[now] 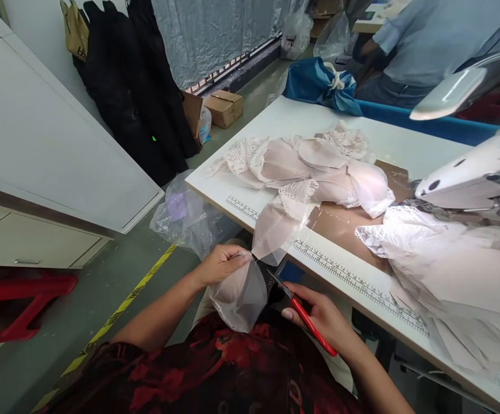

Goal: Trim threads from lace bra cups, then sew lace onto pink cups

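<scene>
My left hand (224,263) pinches a sheer pale-pink bra cup piece (239,299) in front of my lap. From that pinch another cup piece with a lace edge (276,221) runs up over the table's front edge. My right hand (319,313) grips red-handled thread snips (306,319), their pointed blades toward the joint between the two pieces. The tips look a little apart from the fabric. On the table lies a pile of similar pale cups with lace (314,161). More sheer layers (461,264) are stacked at the right.
The white table (241,129) carries ruler markings along its front edge. A sewing machine (478,172) stands at the right. Behind it sits a person in light blue (443,46). A clear plastic bag (185,215), cardboard box (224,108) and red stool (17,305) are on the floor.
</scene>
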Action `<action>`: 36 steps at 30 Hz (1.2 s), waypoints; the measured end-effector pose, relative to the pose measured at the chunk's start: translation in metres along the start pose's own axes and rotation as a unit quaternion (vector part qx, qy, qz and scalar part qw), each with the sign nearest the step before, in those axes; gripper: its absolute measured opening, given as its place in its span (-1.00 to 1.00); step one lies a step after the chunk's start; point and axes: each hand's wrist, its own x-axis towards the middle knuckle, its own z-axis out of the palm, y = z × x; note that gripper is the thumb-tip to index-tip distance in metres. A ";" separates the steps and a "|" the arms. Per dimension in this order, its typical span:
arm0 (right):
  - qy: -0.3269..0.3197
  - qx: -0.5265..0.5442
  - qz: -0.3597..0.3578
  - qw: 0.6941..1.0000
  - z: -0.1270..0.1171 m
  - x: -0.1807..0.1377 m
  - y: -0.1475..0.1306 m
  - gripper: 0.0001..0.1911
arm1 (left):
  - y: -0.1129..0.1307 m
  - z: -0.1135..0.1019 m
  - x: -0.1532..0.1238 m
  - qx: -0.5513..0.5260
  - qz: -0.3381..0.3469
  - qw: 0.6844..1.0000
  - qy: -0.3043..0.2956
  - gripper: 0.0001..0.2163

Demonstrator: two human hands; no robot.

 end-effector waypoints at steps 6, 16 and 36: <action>-0.055 0.024 -0.029 0.998 0.012 0.029 -0.012 -0.51 | 0.006 -0.014 -0.006 0.050 0.037 0.998 -0.026 -0.61; -0.032 -0.104 -0.062 0.992 0.023 0.046 -0.024 -0.61 | 0.002 -0.023 -0.003 0.059 0.033 0.991 -0.118 -0.64; -0.002 -0.164 -0.113 0.980 0.023 0.048 -0.016 -0.65 | 0.007 -0.020 0.002 0.017 -0.011 0.991 -0.135 -0.56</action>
